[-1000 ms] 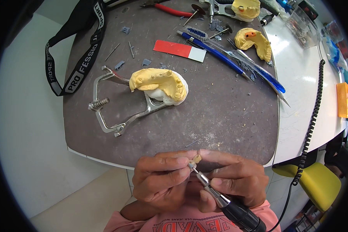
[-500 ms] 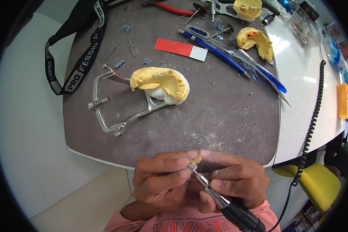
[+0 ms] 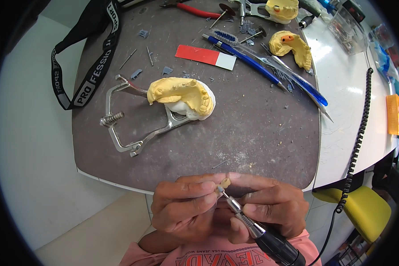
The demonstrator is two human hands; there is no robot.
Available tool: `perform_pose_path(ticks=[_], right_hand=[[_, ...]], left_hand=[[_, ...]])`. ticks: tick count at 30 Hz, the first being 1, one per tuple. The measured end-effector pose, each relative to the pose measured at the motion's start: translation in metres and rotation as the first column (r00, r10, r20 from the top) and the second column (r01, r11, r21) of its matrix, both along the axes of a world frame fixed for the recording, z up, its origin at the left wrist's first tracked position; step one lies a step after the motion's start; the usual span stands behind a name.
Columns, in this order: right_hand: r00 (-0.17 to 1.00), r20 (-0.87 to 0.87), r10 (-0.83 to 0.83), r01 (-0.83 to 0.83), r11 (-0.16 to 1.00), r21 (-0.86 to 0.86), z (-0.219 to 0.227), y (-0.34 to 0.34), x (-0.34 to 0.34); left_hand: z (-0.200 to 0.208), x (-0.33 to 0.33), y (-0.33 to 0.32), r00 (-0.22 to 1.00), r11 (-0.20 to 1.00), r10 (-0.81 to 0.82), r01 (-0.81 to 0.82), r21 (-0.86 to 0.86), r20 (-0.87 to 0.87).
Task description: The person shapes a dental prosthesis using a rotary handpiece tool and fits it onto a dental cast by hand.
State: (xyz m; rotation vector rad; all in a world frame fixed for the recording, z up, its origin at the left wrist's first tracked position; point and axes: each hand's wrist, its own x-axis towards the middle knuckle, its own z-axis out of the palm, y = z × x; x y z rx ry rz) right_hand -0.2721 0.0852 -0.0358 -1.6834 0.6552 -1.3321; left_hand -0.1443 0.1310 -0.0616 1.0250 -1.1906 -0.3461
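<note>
My left hand [image 3: 186, 199] is drawn in to a fine pinch, thumb and forefinger on the small tooth piece [image 3: 226, 182]; my right hand [image 3: 277, 201] is wrapped around the drill [image 3: 258, 231], one finger stretched to the piece's far side. The piece sits between my fingertips by the table's [image 3: 199, 146] near edge, the grey grinding tip [image 3: 221, 189] at it; I cannot tell whether the tip is spinning. As I judge it, good practice here is light, brief contact, hands braced against each other, fingertips clear of the tip, and frequent checks so that no wall is thinned. Count: one tooth piece, one drill; three yellow plaster models, one on the near metal frame [image 3: 113, 119], one loose [image 3: 292, 46], one on a second frame at the far edge; two disc tools [image 3: 226, 9]; three thin metal pins [image 3: 127, 59]; one blue pen [image 3: 252, 62]; one brush [image 3: 225, 37]; one red-and-white card [image 3: 204, 57]; one pair of red-handled pliers [image 3: 199, 11]; one black strap [image 3: 93, 62]. Blue scraps [image 3: 136, 73] are too scattered to count reliably.
</note>
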Motion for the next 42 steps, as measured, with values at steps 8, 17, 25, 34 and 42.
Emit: perform_pose_path(ticks=[8,17,25,34,42], right_hand=[[1.0,0.006,-0.029,0.029,1.0,0.001,-0.002,0.0,0.0],[0.999,0.021,-0.034,0.033,0.999,0.04,0.003,0.001,0.004],[0.996,0.09,-0.03,0.022,0.996,0.086,0.001,0.003,0.003],[1.0,0.024,0.007,-0.01,0.994,0.109,0.008,0.001,0.001],[0.998,0.048,0.042,-0.044,0.998,0.035,-0.001,-0.001,-0.001]], left_hand=[[0.007,0.003,0.003,0.988,0.988,-0.029,0.006,0.152,0.15],[-0.004,0.0,0.002,0.999,1.0,0.018,-0.018,0.003,0.033],[0.006,0.0,0.004,0.99,0.992,-0.002,-0.016,0.123,0.14],[0.004,0.003,0.005,0.988,0.993,-0.015,-0.004,0.12,0.152],[0.001,0.002,0.004,0.987,0.995,-0.017,0.001,0.101,0.159]])
